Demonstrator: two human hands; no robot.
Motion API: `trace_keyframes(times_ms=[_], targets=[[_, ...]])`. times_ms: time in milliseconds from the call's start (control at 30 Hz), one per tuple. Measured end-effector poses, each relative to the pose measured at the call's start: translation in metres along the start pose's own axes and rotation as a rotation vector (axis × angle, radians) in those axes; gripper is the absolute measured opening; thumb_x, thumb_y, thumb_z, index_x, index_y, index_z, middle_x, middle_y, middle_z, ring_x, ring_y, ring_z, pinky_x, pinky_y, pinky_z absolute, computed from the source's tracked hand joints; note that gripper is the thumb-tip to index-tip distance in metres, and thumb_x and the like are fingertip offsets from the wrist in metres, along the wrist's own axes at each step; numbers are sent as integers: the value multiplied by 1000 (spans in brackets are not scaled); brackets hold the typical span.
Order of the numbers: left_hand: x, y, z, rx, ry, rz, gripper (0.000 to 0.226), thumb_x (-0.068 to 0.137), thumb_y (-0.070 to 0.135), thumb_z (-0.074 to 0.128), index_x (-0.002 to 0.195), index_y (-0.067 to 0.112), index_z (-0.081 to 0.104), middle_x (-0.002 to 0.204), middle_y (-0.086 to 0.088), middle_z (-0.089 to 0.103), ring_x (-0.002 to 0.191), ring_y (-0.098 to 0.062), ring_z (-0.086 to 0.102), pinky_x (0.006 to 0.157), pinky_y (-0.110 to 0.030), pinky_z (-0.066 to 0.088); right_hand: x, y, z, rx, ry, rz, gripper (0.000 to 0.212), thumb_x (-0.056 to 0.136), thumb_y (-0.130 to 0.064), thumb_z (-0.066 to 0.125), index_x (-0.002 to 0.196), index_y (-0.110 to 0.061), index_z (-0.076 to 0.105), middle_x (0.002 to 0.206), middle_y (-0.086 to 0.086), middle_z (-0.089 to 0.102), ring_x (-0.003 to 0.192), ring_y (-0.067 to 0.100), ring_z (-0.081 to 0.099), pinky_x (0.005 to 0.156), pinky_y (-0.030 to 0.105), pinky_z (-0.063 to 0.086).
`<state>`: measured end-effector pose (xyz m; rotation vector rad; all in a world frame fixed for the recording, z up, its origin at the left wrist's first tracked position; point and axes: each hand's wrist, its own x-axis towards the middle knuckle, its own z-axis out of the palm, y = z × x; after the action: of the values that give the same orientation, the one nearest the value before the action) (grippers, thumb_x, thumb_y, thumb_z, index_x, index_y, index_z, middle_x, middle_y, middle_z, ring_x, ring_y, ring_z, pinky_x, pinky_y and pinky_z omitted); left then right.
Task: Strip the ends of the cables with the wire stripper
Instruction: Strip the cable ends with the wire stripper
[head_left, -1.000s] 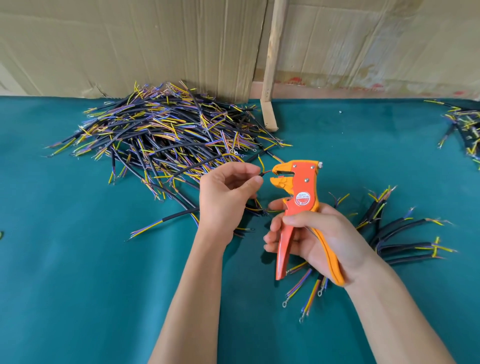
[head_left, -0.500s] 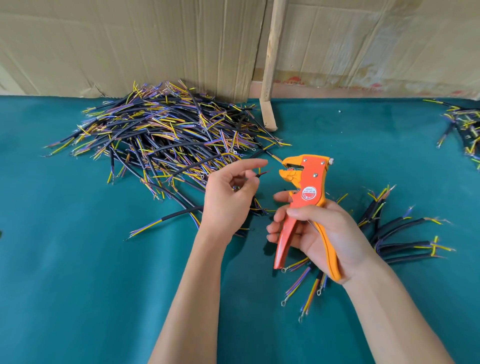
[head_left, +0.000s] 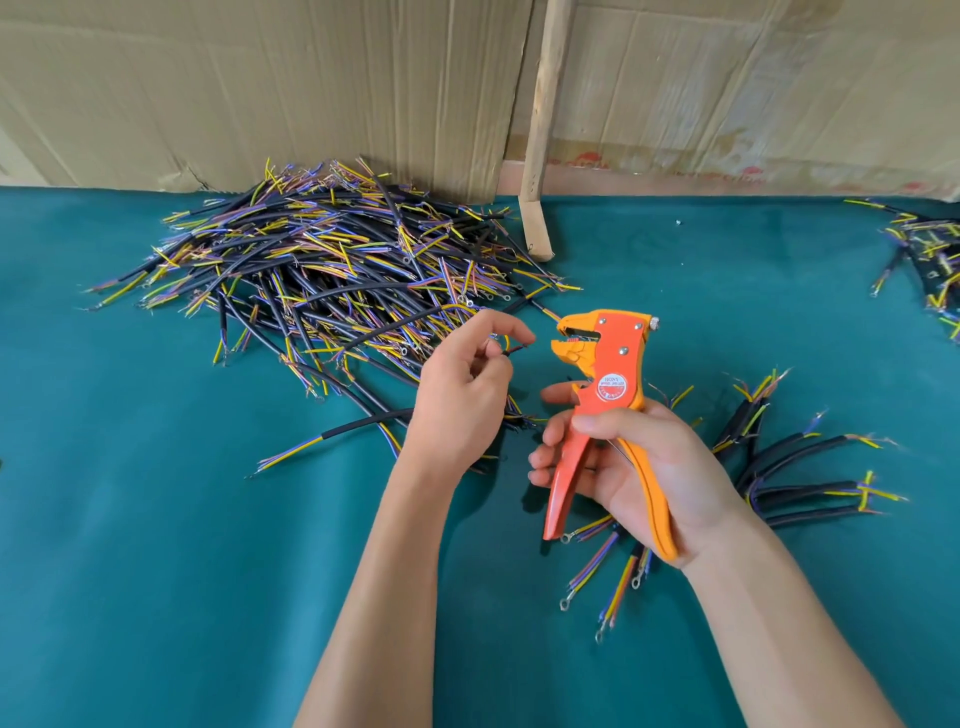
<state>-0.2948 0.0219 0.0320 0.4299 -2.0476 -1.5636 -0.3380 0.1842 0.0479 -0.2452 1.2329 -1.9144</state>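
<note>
My right hand (head_left: 639, 462) grips the handles of an orange wire stripper (head_left: 605, 384), held upright with its jaws pointing left and standing open. My left hand (head_left: 462, 395) pinches a thin wire (head_left: 511, 349) of a black cable between thumb and fingers; the wire's tip sits a short gap left of the jaws, apart from them. The black cable (head_left: 395, 325) arcs back from that hand over the big pile of black cables with yellow, purple and orange wires (head_left: 322, 270) at the back left.
A small group of cables (head_left: 800, 467) lies fanned out under and right of my right hand on the teal cloth (head_left: 156, 545). Another cable heap (head_left: 930, 254) sits at the far right edge. Cardboard (head_left: 311, 78) and a wooden stick (head_left: 540, 156) stand at the back.
The wire has come out of the stripper's jaws. My right hand moved the stripper right and slightly up, and my left hand's fingers loosened around the wire.
</note>
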Motion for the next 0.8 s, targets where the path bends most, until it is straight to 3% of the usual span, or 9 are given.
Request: trace_keyframes(times_ms=[100,200,333,500,667,800], targets=[[-1,2,-2,-17,-19,-22,37,83,2,40,91,26,68,69,-5,31,53,-14,28,52,-27,26,0,1,0,-2,1,-2,37,78,-5,63,114,4,65,81,23,65,73,39,70,70,49,60],[-1,3,-2,-8,-32,-32,39,84,10,37,92,28,71,59,6,27,48,-9,29,49,-20,27,1,1,-1,-6,1,-7,38,79,-5,64,115,4,65,81,22,65,74,39,70,71,50,60],[0,2,-3,-29,-5,-107,38,82,17,37,95,25,72,51,13,33,51,-15,27,52,-26,26,1,1,-1,-2,0,-10,38,79,-5,64,116,4,65,81,23,65,74,39,70,72,50,61],[-1,2,-5,-62,-15,-152,35,78,13,41,94,20,72,48,14,42,44,-11,35,48,-21,30,0,1,-1,-1,-4,-9,38,79,-5,63,116,4,64,81,22,65,74,39,70,72,50,61],[-3,0,-11,-9,-50,-117,35,79,5,47,93,22,74,58,5,59,51,-15,55,62,-27,46,0,1,-1,-12,-10,1,40,79,-6,64,118,5,64,83,24,64,75,40,70,71,49,60],[-3,-3,-15,-45,-84,-118,35,83,-8,52,96,16,75,72,1,72,69,-18,73,77,-31,58,1,1,-2,-12,-15,4,40,79,-6,64,117,5,65,83,24,64,75,40,69,71,48,60]])
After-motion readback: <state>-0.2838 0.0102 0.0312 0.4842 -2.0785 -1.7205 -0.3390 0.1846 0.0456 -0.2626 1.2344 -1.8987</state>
